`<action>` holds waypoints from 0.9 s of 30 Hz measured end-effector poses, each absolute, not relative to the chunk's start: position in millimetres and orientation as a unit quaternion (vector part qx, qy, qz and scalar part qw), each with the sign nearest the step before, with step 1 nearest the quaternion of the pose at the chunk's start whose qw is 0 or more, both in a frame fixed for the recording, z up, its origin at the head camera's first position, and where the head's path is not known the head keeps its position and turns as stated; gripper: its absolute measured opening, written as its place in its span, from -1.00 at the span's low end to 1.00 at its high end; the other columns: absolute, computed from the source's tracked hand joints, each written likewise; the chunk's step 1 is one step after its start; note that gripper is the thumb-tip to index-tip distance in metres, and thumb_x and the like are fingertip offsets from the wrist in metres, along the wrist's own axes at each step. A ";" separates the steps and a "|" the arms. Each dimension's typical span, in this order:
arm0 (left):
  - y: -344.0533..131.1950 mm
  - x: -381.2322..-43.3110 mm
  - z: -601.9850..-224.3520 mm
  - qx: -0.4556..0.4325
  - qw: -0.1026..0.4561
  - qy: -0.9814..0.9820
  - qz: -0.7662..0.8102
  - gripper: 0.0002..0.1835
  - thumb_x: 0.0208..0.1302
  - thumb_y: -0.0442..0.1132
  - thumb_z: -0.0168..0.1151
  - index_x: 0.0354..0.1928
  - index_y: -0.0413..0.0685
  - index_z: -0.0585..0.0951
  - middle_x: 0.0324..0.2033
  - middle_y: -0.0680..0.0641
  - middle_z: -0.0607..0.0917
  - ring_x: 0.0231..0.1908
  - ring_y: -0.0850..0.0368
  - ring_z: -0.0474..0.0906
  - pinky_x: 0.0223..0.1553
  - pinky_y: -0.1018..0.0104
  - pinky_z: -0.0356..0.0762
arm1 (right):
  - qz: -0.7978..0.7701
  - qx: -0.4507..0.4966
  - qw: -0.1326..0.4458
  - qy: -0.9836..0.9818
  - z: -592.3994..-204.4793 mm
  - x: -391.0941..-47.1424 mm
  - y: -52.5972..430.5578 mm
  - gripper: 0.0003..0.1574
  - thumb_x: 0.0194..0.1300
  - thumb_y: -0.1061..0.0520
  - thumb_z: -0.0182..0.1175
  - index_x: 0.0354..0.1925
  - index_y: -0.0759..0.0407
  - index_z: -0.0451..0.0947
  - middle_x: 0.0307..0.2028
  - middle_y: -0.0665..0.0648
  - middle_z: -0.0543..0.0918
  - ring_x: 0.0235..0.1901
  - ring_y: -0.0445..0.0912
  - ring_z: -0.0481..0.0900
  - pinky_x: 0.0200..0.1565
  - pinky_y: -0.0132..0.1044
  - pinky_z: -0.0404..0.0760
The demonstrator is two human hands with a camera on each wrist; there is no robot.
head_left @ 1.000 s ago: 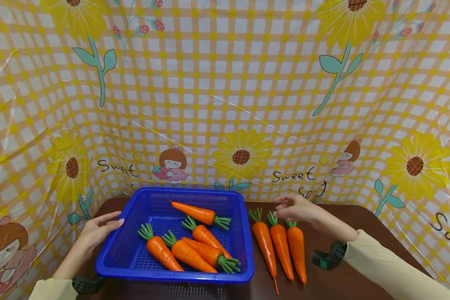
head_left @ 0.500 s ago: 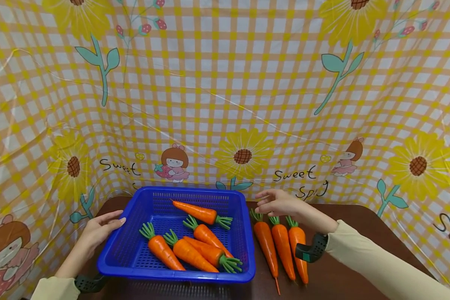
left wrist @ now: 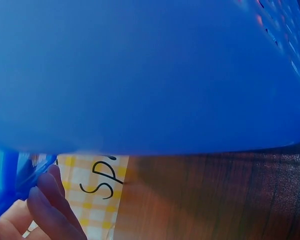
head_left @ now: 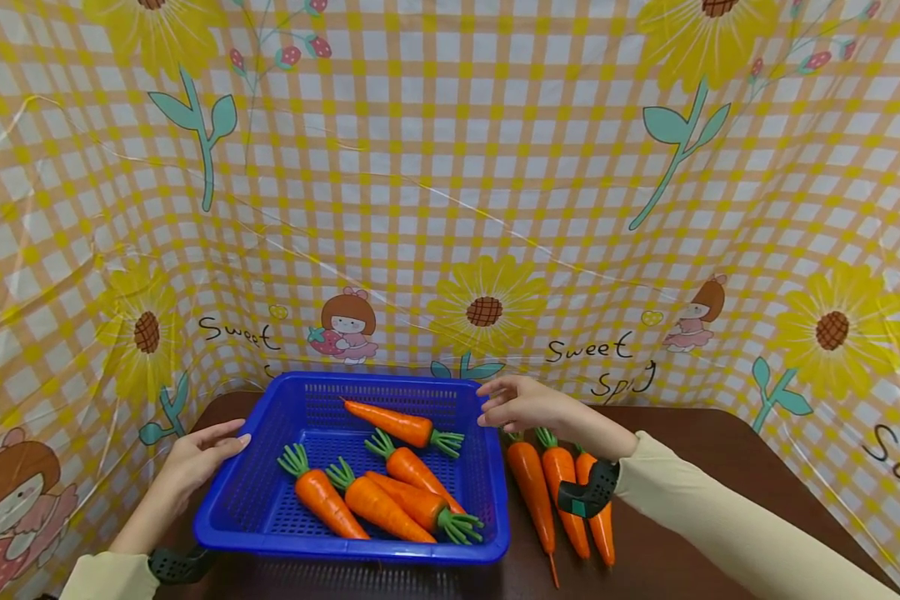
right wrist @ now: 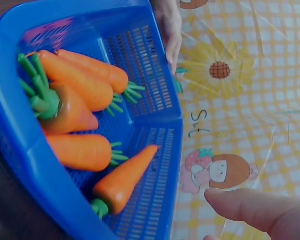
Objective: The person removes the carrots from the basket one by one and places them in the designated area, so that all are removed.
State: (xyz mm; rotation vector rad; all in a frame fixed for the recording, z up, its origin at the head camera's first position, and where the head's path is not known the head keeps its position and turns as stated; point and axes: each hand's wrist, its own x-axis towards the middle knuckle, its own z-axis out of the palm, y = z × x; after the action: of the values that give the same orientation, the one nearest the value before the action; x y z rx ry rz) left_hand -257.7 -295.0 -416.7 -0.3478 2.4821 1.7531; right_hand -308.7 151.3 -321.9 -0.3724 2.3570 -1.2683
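A blue plastic basket (head_left: pixel 352 548) holds several orange carrots with green tops, among them a carrot (head_left: pixel 390 423) along its back wall. My left hand (head_left: pixel 187 471) touches the basket's left rim, fingers fairly straight along its outside. Over the right back corner is my right hand (head_left: pixel 528 404), its fingers extended and holding nothing, fingertips right at the rim in the head view. Below that hand, three carrots lie side by side on the table: a left one (head_left: pixel 532 496), a middle one (head_left: pixel 562 471) and a right one (head_left: pixel 602 533), partly covered by the wrist and its strap.
The dark brown table (head_left: pixel 690 517) extends right of the carrots. A checked cloth (head_left: pixel 435 192) with sunflowers hangs close behind the basket and along both sides. Each wrist wears a black strap, such as the right strap (head_left: pixel 588 492).
My right hand has moved left from above the loose carrots to the basket's right back corner. The left hand stays at the rim, and the carrots lie as before.
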 end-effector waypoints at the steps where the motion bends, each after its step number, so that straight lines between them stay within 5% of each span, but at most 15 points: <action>1: -294.8 -257.8 -416.8 -0.114 0.042 0.811 0.572 -0.22 0.27 0.06 0.25 0.40 -0.24 0.27 -0.32 0.18 0.69 -0.38 0.26 0.60 -0.32 0.33 0.58 | -0.458 -0.133 0.220 0.851 -322.5 -309.6 149.1 -0.29 0.21 0.15 0.26 0.28 0.33 0.30 0.15 0.40 0.47 -0.14 -0.05 0.60 -0.19 -0.29 0.60; 7: -295.4 -257.9 -416.2 -0.116 0.040 0.817 0.563 -0.21 0.26 0.07 0.25 0.39 -0.24 0.28 -0.21 0.09 0.71 -0.35 0.25 0.60 -0.30 0.31 0.59 | -0.459 -0.149 0.252 0.839 -326.4 -314.3 137.0 -0.31 0.23 0.17 0.23 0.28 0.33 0.30 0.13 0.34 0.51 -0.10 -0.02 0.62 -0.04 -0.17 0.62; 15: -295.0 -256.0 -414.9 -0.114 0.041 0.824 0.554 -0.20 0.25 0.09 0.25 0.39 -0.23 0.29 -0.11 -0.04 0.71 -0.34 0.23 0.61 -0.29 0.29 0.60 | -0.472 -0.149 0.283 0.822 -337.4 -316.0 118.2 -0.35 0.19 0.25 0.21 0.25 0.34 0.34 0.05 0.29 0.56 -0.21 -0.12 0.63 -0.11 -0.28 0.62; 19: -295.2 -255.5 -414.3 -0.114 0.041 0.824 0.554 -0.20 0.25 0.09 0.26 0.38 -0.24 0.29 -0.07 -0.09 0.70 -0.33 0.23 0.62 -0.29 0.28 0.60 | -0.468 -0.153 0.293 0.820 -340.8 -316.1 109.2 -0.34 0.20 0.25 0.21 0.26 0.35 0.33 0.04 0.30 0.58 -0.10 0.05 0.63 -0.06 -0.21 0.61; 27: -294.6 -256.4 -413.5 -0.112 0.041 0.818 0.562 -0.21 0.26 0.07 0.25 0.39 -0.23 0.28 -0.15 0.02 0.72 -0.34 0.23 0.62 -0.30 0.28 0.60 | -0.452 -0.151 0.315 0.821 -344.3 -318.5 95.7 -0.36 0.22 0.23 0.21 0.25 0.33 0.34 0.01 0.24 0.63 -0.08 0.02 0.62 -0.04 -0.18 0.59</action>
State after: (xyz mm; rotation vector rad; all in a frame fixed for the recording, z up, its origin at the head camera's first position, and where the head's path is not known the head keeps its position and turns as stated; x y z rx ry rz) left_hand -256.4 -294.6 -413.5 -0.3426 2.5064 1.7218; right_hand -318.5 95.7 -344.3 -0.3978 2.1625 -1.1899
